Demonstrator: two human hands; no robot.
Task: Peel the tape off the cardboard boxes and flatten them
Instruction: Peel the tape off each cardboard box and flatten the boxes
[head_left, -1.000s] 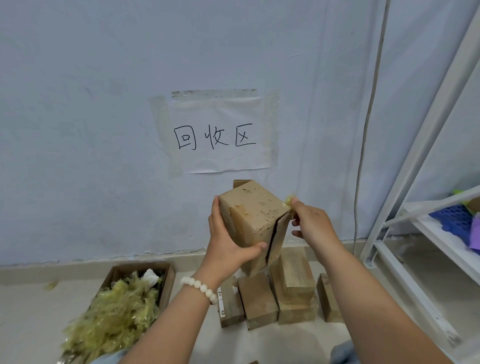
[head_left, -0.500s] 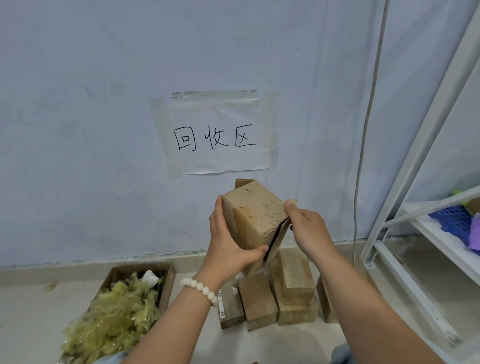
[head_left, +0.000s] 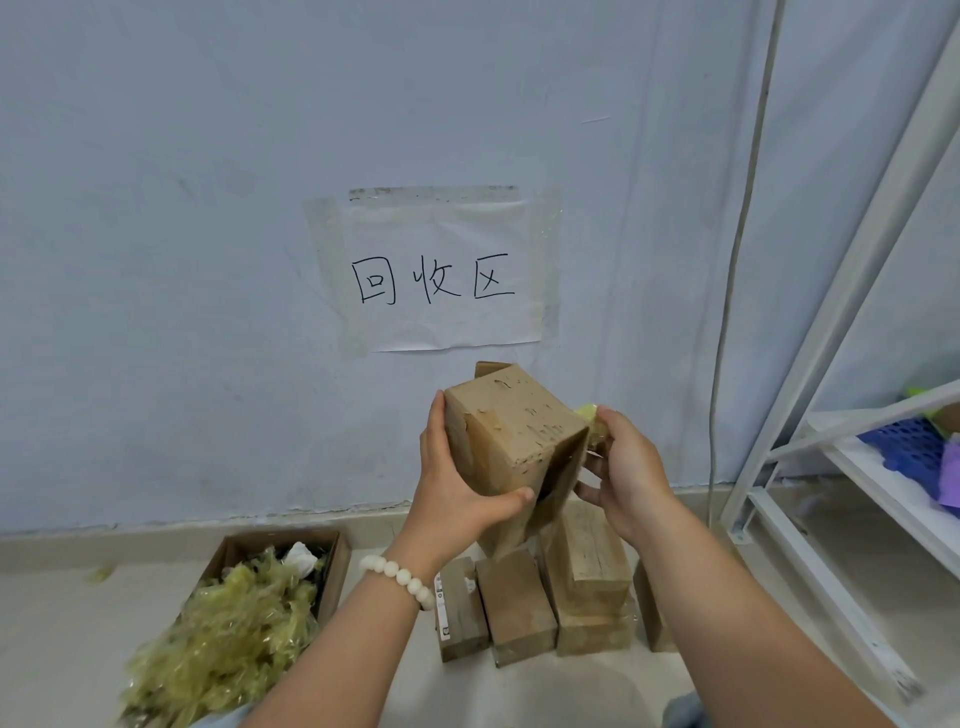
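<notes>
A small brown cardboard box (head_left: 511, 426) is held up in front of the wall, tilted, with a flap hanging open on its right side. My left hand (head_left: 457, 483) grips its left side, thumb across the lower front. My right hand (head_left: 623, 467) is at the box's right edge and pinches a crumpled piece of yellowish tape (head_left: 589, 415). Where the tape meets the box is hidden by my fingers.
Several more small boxes (head_left: 550, 597) stand on the floor below. An open carton (head_left: 332, 566) at the lower left overflows with peeled yellowish tape (head_left: 228, 634). A white metal shelf (head_left: 852, 467) stands at the right, a cable (head_left: 727, 312) runs down the wall.
My right hand has drawn away from the box's upper right corner to the right, now with a bit of tape showing in its fingers. The box has tipped slightly.
</notes>
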